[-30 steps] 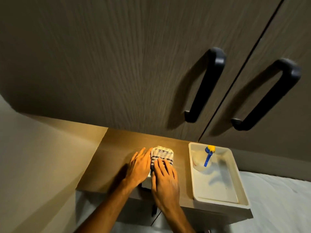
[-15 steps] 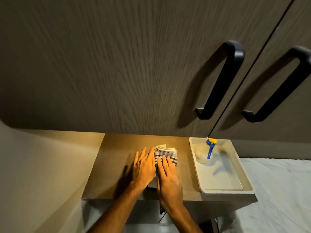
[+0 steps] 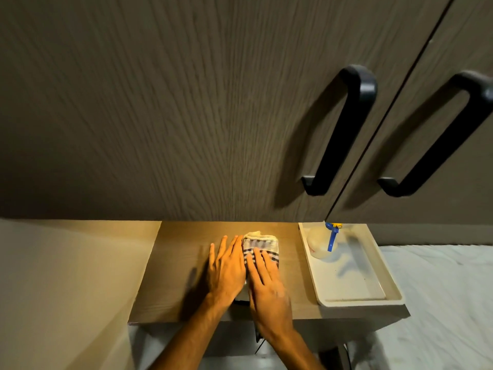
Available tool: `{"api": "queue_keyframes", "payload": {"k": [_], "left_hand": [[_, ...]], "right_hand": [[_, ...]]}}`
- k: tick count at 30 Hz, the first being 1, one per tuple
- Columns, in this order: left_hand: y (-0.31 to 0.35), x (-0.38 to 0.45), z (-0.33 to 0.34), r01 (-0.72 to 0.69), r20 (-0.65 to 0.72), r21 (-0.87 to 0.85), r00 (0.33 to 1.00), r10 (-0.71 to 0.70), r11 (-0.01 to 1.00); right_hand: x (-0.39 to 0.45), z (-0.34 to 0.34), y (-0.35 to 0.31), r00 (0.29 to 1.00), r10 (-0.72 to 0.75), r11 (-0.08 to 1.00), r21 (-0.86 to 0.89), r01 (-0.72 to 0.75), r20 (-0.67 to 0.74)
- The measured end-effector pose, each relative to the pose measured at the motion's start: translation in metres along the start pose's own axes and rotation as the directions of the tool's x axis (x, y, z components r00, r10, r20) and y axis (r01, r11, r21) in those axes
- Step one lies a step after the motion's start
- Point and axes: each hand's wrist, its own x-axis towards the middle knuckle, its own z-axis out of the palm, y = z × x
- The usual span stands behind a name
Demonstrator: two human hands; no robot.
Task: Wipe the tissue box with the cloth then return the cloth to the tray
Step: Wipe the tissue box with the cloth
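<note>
A striped cloth (image 3: 261,245) lies over the tissue box on the wooden shelf. My right hand (image 3: 266,283) presses flat on the cloth's near part, fingers stretched forward. My left hand (image 3: 226,268) lies flat against the box's left side, touching the cloth's edge. The tissue box is almost fully hidden; only a pale sliver (image 3: 241,291) shows between my wrists. The white tray (image 3: 357,303) sits on the shelf to the right, a hand's width from the cloth.
A clear spray bottle with a blue and yellow head (image 3: 322,243) stands in the tray's far corner. Dark cupboard doors with black handles (image 3: 344,129) hang close above the shelf (image 3: 173,276). A beige wall is left, white bedding right.
Both hands stay on the box and cloth. My right hand is slightly blurred and has shifted a little on the cloth. My head has tilted, so the shelf sits level in view.
</note>
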Motion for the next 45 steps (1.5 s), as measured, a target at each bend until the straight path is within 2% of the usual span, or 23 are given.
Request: {"api": "queue_keyframes", "payload": {"k": [2,4,6,8,10,12,14,18,21,23,25,26,28,30,32,34,36,38,40,41,42,43,45], "left_hand": [[0.0,0.0,-0.001,0.004,-0.014,-0.007,1.0,-0.005,1.0],[0.001,0.0,0.0,-0.001,-0.016,0.013,1.0,0.001,1.0],[0.002,0.0,0.002,0.019,-0.023,0.005,1.0,-0.019,1.0],[0.002,0.001,0.003,0.047,-0.045,-0.038,0.998,-0.049,0.998],[0.001,0.001,0.004,0.057,-0.039,-0.051,0.998,-0.059,0.997],[-0.001,0.001,0.005,0.039,-0.014,-0.017,0.999,-0.039,0.999],[-0.001,0.0,0.005,0.013,0.003,-0.016,1.0,-0.013,1.0],[-0.003,0.0,0.002,0.002,0.011,-0.006,1.0,-0.002,1.0],[0.001,0.0,0.0,0.027,0.009,-0.006,1.0,-0.027,1.0],[0.005,-0.001,-0.001,0.073,-0.031,-0.051,0.997,-0.074,0.996],[0.005,-0.001,0.001,0.088,-0.039,-0.066,0.995,-0.091,0.994],[0.004,-0.001,0.002,0.083,-0.033,-0.065,0.996,-0.085,0.994],[0.002,0.0,0.003,0.044,0.002,-0.05,0.999,-0.044,0.998],[0.0,0.002,0.004,0.004,0.029,-0.015,1.0,-0.003,1.0],[-0.003,0.004,0.006,-0.007,0.04,0.004,0.999,0.007,1.0],[-0.004,0.005,0.005,-0.016,0.044,0.041,0.999,0.014,0.999],[-0.001,0.005,0.002,-0.008,0.028,0.061,1.0,0.007,0.998],[0.002,0.004,0.0,0.021,-0.012,0.037,1.0,-0.02,0.999],[0.004,0.003,-0.001,0.041,-0.013,0.025,0.999,-0.041,0.999],[0.004,0.004,-0.001,0.04,0.002,0.029,0.999,-0.04,0.999],[0.003,0.004,0.0,0.029,0.019,0.037,0.999,-0.03,0.999],[0.002,0.003,0.001,0.012,0.032,0.05,0.999,-0.014,0.999],[0.001,0.004,0.003,-0.013,0.037,0.063,0.999,0.011,0.998]], "right_hand": [[0.029,-0.005,0.004,0.997,-0.04,0.999,0.002,0.04,0.058],[0.057,-0.011,0.012,0.994,-0.013,0.999,0.032,0.01,0.106],[0.071,-0.016,0.017,0.985,0.114,0.976,0.17,-0.136,0.132],[0.065,-0.018,0.015,0.959,0.252,0.879,0.384,-0.282,0.129],[0.039,-0.016,0.01,0.937,0.326,0.821,0.454,-0.347,0.127],[0.01,-0.011,0.002,0.956,0.274,0.902,0.318,-0.292,0.1],[-0.003,-0.006,-0.002,0.991,0.111,0.977,0.173,-0.122,0.068],[0.045,-0.014,0.01,0.991,0.002,0.988,0.154,-0.024,0.135],[0.072,-0.022,0.022,0.973,0.123,0.944,0.28,-0.176,0.196],[0.062,-0.02,0.021,0.953,0.258,0.827,0.474,-0.303,0.16],[0.03,-0.014,0.016,0.931,0.342,0.768,0.532,-0.357,0.13],[0.011,-0.01,0.013,0.937,0.333,0.806,0.485,-0.34,0.103],[-0.013,-0.004,0.008,0.986,0.168,0.963,0.211,-0.167,0.017],[0.001,-0.004,0.009,0.999,0.035,0.997,0.071,-0.035,0.003],[0.034,-0.012,0.014,0.996,-0.042,0.998,0.059,0.037,0.083],[0.064,-0.019,0.023,0.985,-0.025,0.993,0.115,0.006,0.168],[0.078,-0.022,0.026,0.974,0.111,0.951,0.263,-0.161,0.196],[0.069,-0.019,0.021,0.953,0.258,0.86,0.412,-0.301,0.157],[0.041,-0.016,0.013,0.926,0.354,0.76,0.536,-0.368,0.133],[0.024,-0.012,0.009,0.921,0.367,0.753,0.54,-0.377,0.13],[0.009,-0.008,0.006,0.938,0.328,0.806,0.484,-0.341,0.116],[-0.001,-0.006,0.002,0.962,0.258,0.887,0.372,-0.274,0.092],[0.002,-0.005,0.001,0.992,0.122,0.97,0.207,-0.125,0.029]]}}
